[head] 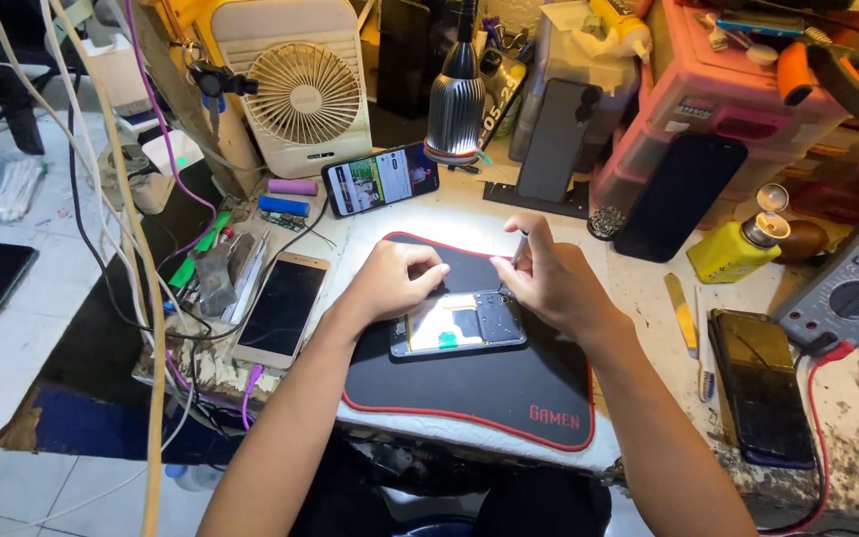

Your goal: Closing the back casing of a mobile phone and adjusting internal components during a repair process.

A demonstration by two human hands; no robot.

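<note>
On black mat point(509, 388) with red edging, centre of bench: opened phone point(457, 323), back removed, lying flat under lamp point(456, 94). Left hand point(397, 278) resting on upper left corner of phone, fingers curled and pressing down, nothing gripped. Right hand point(549, 283) at upper right corner, fingers pinched closed on thin dark tool point(519, 247), tip down at phone edge. Risks, as judged: tool slipping off corner and gouging exposed board or ribbon; phone skating on mat if left-hand pressure eases; small parts rolling off mat toward bench edge; yellow bottle point(733, 251) near right elbow liable to tip on wide arm swing. Labels and packages: pale printed lettering at mat's lower right corner; yellow bottle squat, metal pump top; pink drawer unit point(708, 99) at back right, small white stickers on fronts; multimeter point(852, 288) grey, far right.
</note>
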